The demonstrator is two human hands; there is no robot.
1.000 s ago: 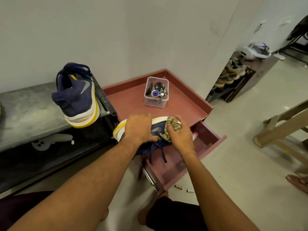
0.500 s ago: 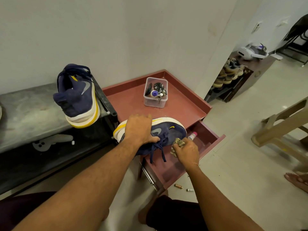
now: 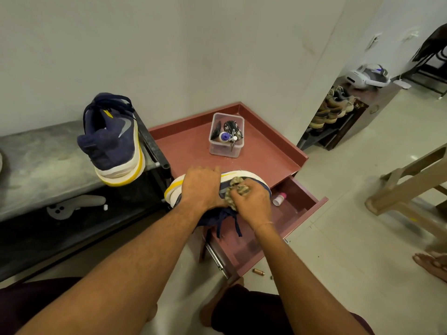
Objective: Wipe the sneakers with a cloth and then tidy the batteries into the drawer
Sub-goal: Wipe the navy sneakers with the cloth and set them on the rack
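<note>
Fingers of the right hand are clamped on a bunched cloth, pressing it against the navy side of a sneaker. Left hand grips that sneaker from above, fingers curled over its white sole. The sneaker lies on its side at the front edge of the red desk, above the open drawer, with its laces hanging into the drawer. A small pink-capped bottle lies in the drawer. 1 battery lies on the floor just beside the drawer's front corner. The 2nd sneaker stands tipped on the grey desk to the left. A clear box sits further back on the red desk.
</note>
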